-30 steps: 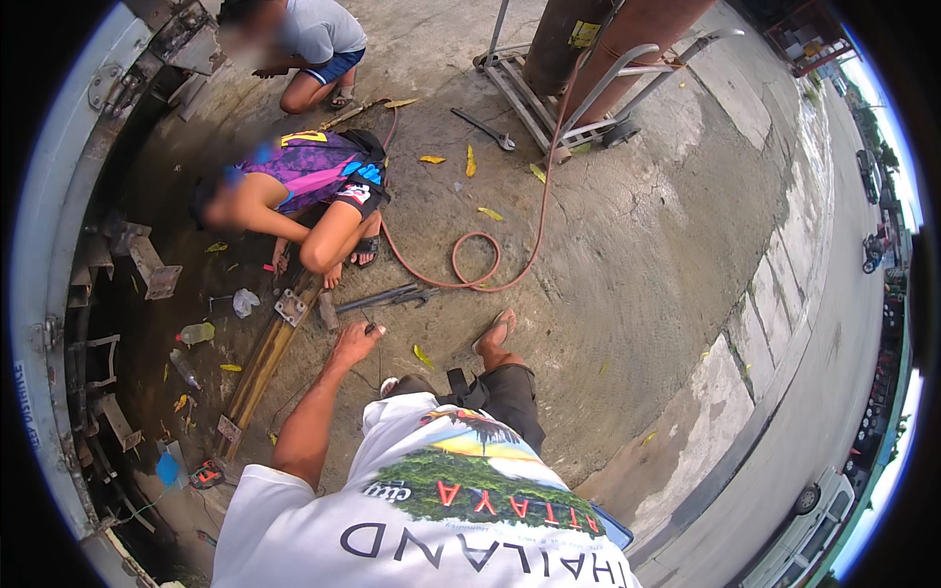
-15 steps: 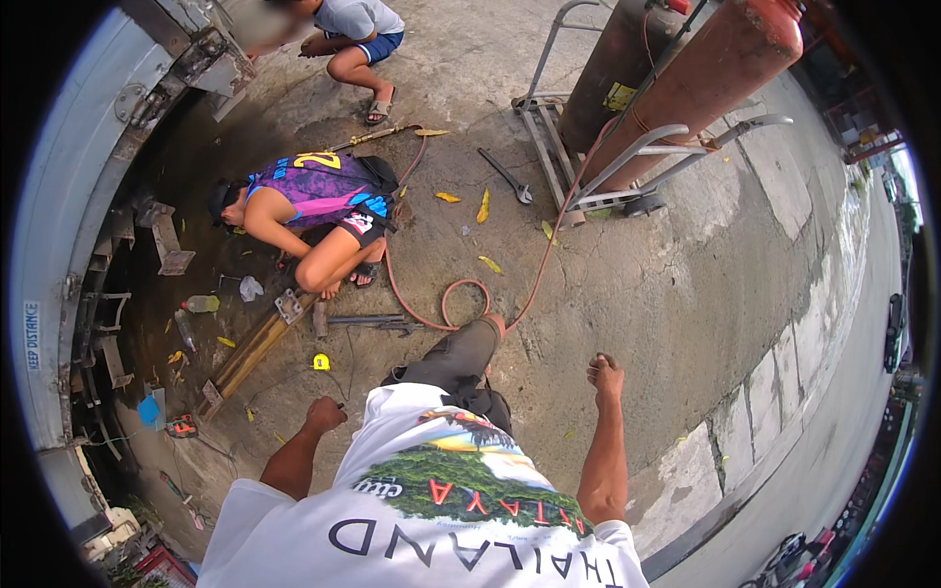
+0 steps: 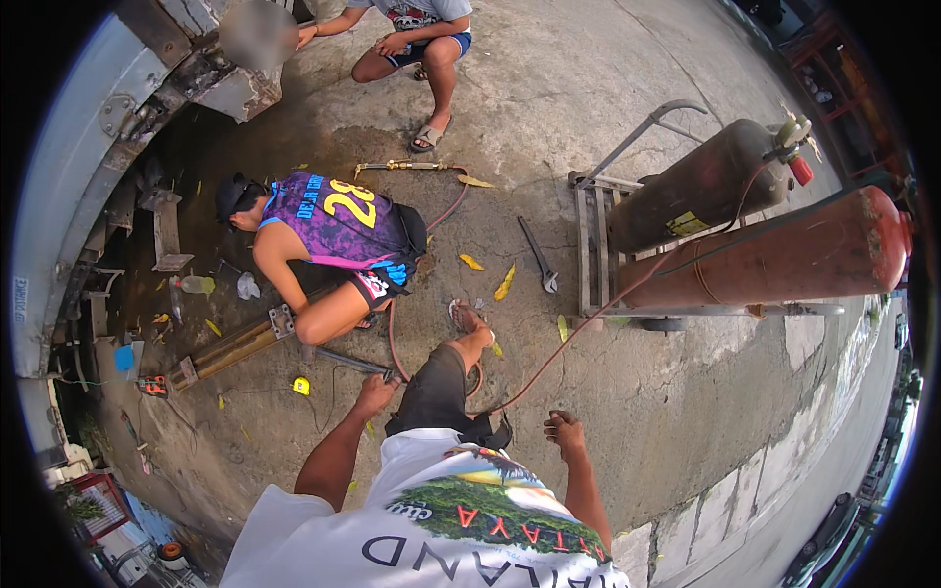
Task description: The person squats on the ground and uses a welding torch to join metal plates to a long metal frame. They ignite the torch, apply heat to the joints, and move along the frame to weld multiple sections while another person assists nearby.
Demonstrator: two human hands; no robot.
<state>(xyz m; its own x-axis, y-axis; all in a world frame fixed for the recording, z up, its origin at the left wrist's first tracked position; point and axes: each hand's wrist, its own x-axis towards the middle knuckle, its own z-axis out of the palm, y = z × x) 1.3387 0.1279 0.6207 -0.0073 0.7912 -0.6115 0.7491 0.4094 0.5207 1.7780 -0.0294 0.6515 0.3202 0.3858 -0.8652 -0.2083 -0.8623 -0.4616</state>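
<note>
My left hand (image 3: 375, 394) is low at my left side, its fingers closed beside the end of a dark metal bar (image 3: 345, 361) on the ground. A small dark bit shows at its fingertips, too small to make out. On the other side, my right hand (image 3: 564, 431) hangs over bare concrete with its fingers curled, and I see nothing in it. Between them my leg is stepping forward across a reddish hose (image 3: 549, 370). A yellow tape measure (image 3: 301, 386) lies left of my left hand.
A crouching person in a purple jersey (image 3: 328, 220) is beside a long metal beam (image 3: 230, 355). Another person (image 3: 421, 54) squats farther off. Two gas cylinders (image 3: 686, 193) lean on a cart (image 3: 591, 255) at right. An adjustable wrench (image 3: 537, 255) and cutting torch (image 3: 412, 166) lie ahead. A truck (image 3: 69, 196) borders the left.
My view has shifted, and the cart now stands farther right. My left hand has come forward and inward, my right hand is lower. The far person's arm now reaches toward the truck.
</note>
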